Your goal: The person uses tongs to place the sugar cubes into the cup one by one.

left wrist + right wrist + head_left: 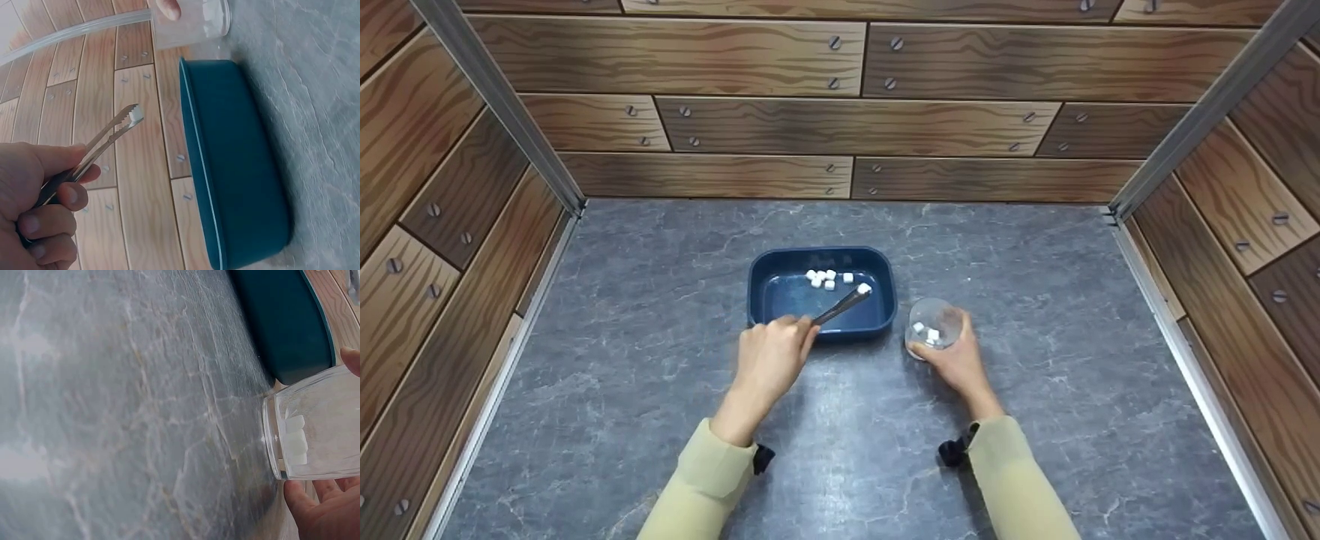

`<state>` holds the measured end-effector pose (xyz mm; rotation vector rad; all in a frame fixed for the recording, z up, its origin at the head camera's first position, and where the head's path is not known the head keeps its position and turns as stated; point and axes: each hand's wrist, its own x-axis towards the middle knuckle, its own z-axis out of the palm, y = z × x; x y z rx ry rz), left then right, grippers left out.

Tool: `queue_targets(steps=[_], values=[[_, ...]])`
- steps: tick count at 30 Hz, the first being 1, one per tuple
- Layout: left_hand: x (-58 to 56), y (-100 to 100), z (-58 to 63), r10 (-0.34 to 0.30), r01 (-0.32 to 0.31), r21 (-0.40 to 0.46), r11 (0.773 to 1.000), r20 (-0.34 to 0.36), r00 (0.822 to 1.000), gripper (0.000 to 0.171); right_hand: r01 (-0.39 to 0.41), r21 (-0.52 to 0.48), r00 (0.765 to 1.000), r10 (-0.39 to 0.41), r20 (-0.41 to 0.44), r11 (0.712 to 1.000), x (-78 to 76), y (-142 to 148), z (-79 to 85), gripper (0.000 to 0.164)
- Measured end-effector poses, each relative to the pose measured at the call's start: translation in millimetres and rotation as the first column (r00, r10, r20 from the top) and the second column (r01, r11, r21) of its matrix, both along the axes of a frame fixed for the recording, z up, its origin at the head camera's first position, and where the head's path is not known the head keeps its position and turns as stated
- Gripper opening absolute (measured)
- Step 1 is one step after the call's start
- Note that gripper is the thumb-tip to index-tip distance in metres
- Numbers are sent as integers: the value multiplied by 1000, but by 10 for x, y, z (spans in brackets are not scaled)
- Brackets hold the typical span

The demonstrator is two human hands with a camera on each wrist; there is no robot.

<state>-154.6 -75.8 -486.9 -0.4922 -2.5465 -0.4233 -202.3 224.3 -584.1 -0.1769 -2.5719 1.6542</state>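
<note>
My left hand (774,351) grips metal tongs (97,154) whose toothed tips pinch one small white cube (135,114). In the head view the tongs reach over the right part of a dark blue rectangular tub (780,325). Several more white cubes (829,285) lie on the tub's floor toward its far side. To the right of the tub, my right hand (960,360) holds a clear glass (326,410) around its side, thumb at the near side. A few white cubes (296,441) sit at the bottom of the glass, which stands upright on the grey surface.
The grey marbled tabletop (645,360) spreads around the tub and glass. Wood-patterned panels (765,124) wall it in at the back and on both sides, with metal posts (502,112) at the back corners.
</note>
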Motion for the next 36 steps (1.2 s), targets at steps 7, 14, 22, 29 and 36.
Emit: queue_targets(steps=[7, 14, 22, 29, 36], values=[[15, 162, 17, -51, 51, -9, 999, -18, 999, 23, 2, -11, 1000, -2, -4, 1000, 12, 7, 7, 97], [43, 359, 66, -107, 107, -19, 994, -9, 994, 25, 2, -24, 1000, -2, -18, 1000, 8, 1, -7, 94], [30, 548, 100, -135, 135, -50, 990, 6, 991, 26, -5, -38, 1000, 4, -20, 999, 1, 9, -24, 94], [-10, 624, 55, -163, 164, -58, 985, 21, 986, 24, -18, -43, 999, 17, -28, 999, 5, -1, -16, 93], [-14, 535, 5, -140, 142, -52, 989, 37, 989, 26, -15, -37, 1000, 14, -16, 999, 8, -3, 3, 95]])
